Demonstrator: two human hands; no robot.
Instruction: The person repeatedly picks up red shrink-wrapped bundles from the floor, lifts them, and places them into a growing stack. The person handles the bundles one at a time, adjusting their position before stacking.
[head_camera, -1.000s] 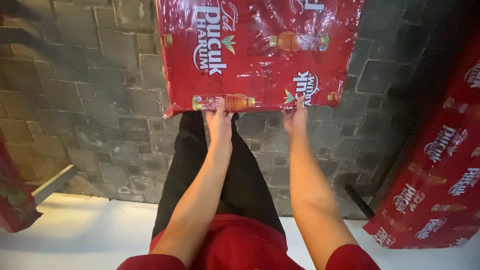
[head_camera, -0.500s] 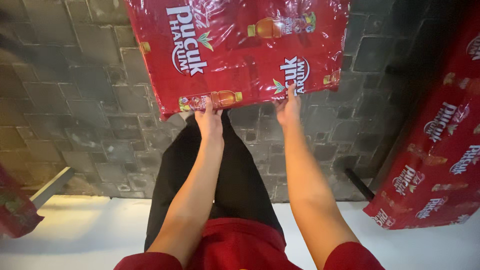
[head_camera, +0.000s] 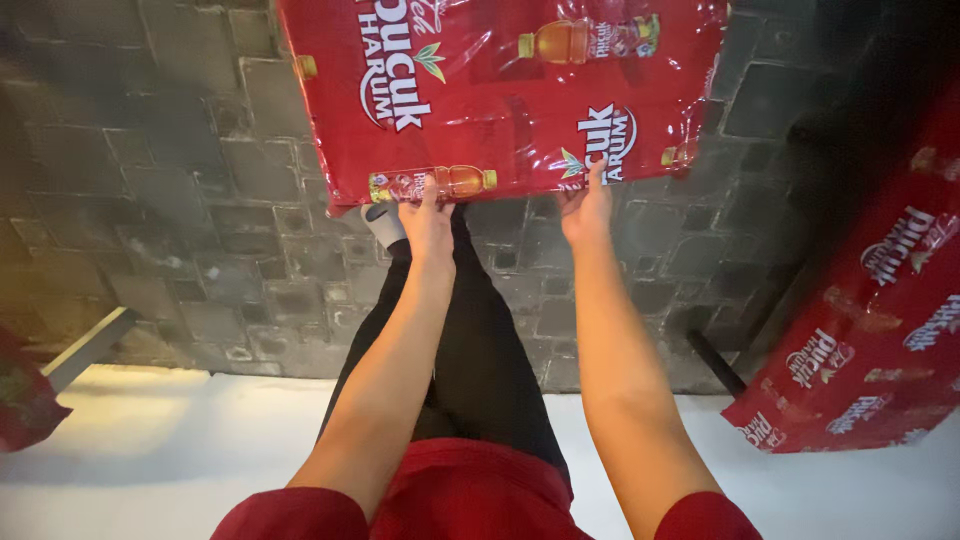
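Shrink-wrapped red pack of bottled drinks, glossy film printed with bottle pictures and white lettering: I log it at 12 o'clock, filling the upper middle of the view and cut off by the top edge. It sits tilted, near edge lower at the left than at the right.

Left hand: I see it at the pack's near edge, toward 11 o'clock of my forearms, fingers reaching up onto the film; the thumb side is hidden, so I cannot tell how tightly it grips.

Right hand: at the same edge, just right of centre, fingers together and pointing up against the wrap, touching it. Both arms run bare from red sleeves at 6 o'clock.

Black trousers and a grey-white shoe show between the arms, the shoe just below the pack's edge.

Grey paving blocks lie beneath. More red packs stand at 3 o'clock, well apart from the hands. White surface spans 7 to 5 o'clock.
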